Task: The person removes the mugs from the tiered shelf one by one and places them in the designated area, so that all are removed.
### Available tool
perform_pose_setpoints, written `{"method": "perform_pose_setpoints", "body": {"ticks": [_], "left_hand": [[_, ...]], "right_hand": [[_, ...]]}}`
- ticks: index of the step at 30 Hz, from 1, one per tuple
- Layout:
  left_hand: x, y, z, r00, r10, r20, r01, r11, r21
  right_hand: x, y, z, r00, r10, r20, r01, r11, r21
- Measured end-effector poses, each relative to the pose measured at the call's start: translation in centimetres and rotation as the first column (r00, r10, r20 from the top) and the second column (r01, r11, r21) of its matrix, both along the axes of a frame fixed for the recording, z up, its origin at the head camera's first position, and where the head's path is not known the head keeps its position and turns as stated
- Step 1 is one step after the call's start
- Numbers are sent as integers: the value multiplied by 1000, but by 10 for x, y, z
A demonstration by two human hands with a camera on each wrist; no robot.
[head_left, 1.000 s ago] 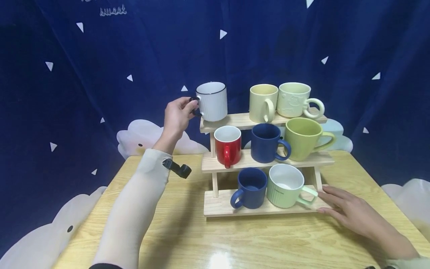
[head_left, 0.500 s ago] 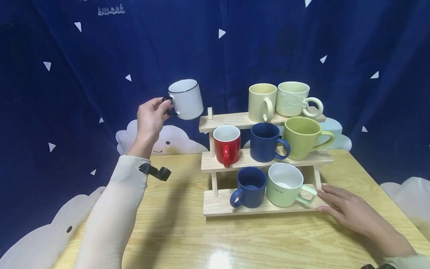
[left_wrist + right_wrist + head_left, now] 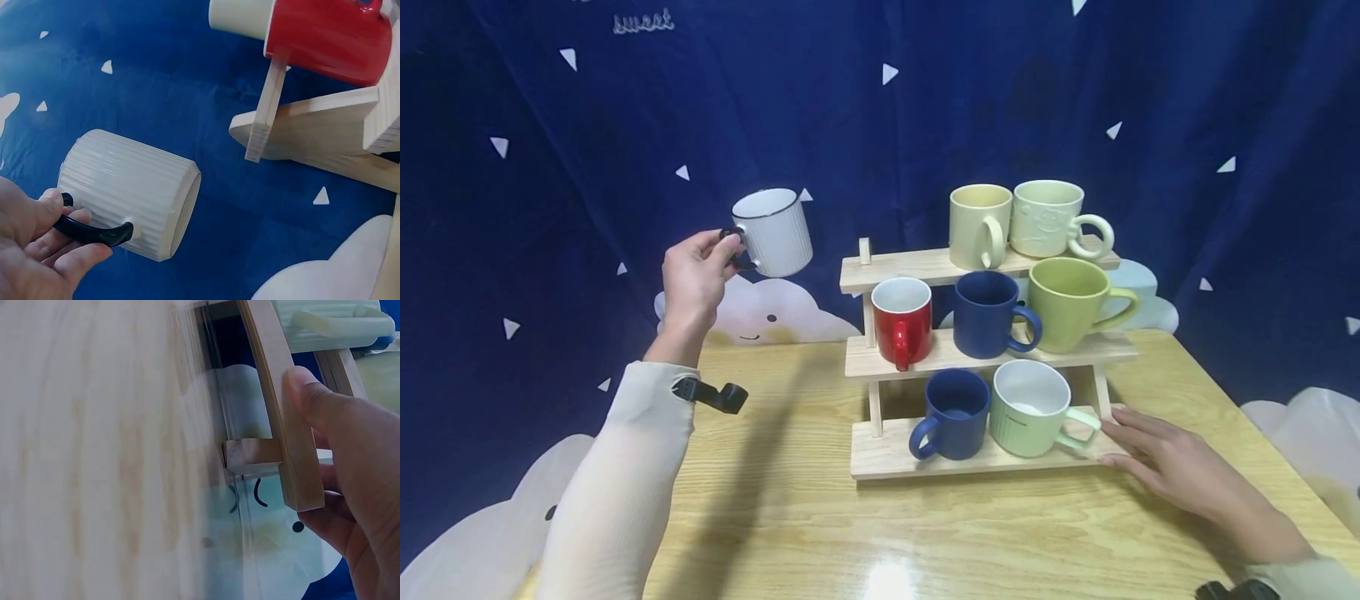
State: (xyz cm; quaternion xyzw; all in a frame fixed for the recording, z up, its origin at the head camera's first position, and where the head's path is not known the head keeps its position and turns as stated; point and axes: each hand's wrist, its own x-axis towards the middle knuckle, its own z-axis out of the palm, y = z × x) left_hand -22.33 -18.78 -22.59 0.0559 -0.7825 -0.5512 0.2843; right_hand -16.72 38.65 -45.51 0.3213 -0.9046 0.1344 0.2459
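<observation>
Left wrist, mug [image 3: 128, 187], base [image 3: 186, 215] showing (head: interior [image 3: 766, 202])

The three-tier mug rack [image 3: 943, 360] stands on the tabletop [image 3: 790, 492], slightly right of centre and toward the back edge; the curtain [image 3: 820, 100] hangs behind. Toward the top tier's [image 3: 902, 265] right end, the upper left mug [image 3: 973, 223] adjoins the upper right mug [image 3: 1041, 221]. The middle tier [image 3: 859, 358] bears the left-end mug [image 3: 902, 325], the central mug [image 3: 983, 317] and the right-end mug [image 3: 1066, 308]. On the bottom tier [image 3: 880, 454], the lower left mug [image 3: 957, 421] stands beside the lower right mug [image 3: 1028, 417]. The left hand [image 3: 692, 275] holds the raised mug [image 3: 777, 237] left of the top tier, apart from it; the right hand [image 3: 1172, 462] grips the bottom tier's right end.
</observation>
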Motion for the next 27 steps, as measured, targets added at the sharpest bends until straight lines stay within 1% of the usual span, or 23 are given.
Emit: {"method": "perform_pose_setpoints", "body": {"ticks": [6, 10, 15, 20, 27], "left_hand": [[5, -8, -12, 999, 30, 35, -29, 999, -39], [6, -11, -22, 998, 44, 50, -41, 997, -62], [7, -16, -35, 995, 67, 69, -62, 996, -70], [8, -20, -54, 994, 78, 72, -74, 996, -59], [9, -26, -83, 992, 97, 83, -92, 994, -59]], "right_hand": [[-3, -4, 2, 1000, 22, 0, -22, 1000, 10], [-2, -2, 2, 1000, 21, 3, -21, 1000, 3], [-4, 1, 2, 1000, 22, 14, -22, 1000, -4], [-5, 2, 1, 999, 17, 32, -18, 1000, 5], [-1, 1, 3, 997, -6, 82, 5, 1000, 5]]}}
